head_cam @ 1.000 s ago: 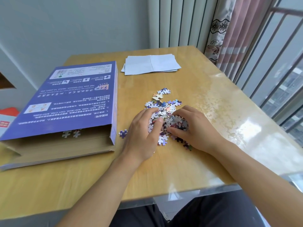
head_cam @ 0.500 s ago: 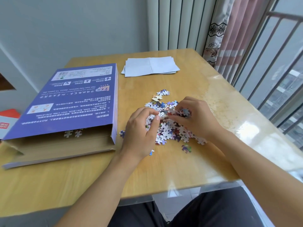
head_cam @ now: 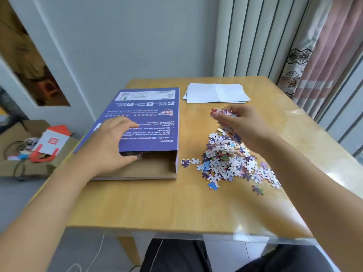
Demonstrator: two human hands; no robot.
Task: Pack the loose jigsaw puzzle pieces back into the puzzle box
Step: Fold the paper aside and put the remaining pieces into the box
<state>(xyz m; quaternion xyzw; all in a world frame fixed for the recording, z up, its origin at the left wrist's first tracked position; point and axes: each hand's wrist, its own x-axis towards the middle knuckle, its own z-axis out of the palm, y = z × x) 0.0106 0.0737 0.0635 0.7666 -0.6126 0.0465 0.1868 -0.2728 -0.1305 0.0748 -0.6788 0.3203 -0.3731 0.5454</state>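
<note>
The wooden table (head_cam: 161, 209) is bounded by a near edge with bare surface in front of the box and pile. The purple puzzle box (head_cam: 149, 122) is laid flat at the table's left, its long axis running away from the viewer and its open end turned toward the near edge. That open end is gripped by the left hand (head_cam: 110, 142), thumb inside. The loose puzzle pieces (head_cam: 229, 160) are heaped just right of the box. A clump of pieces (head_cam: 222, 112) is pinched above the pile by the right hand (head_cam: 241, 124).
</note>
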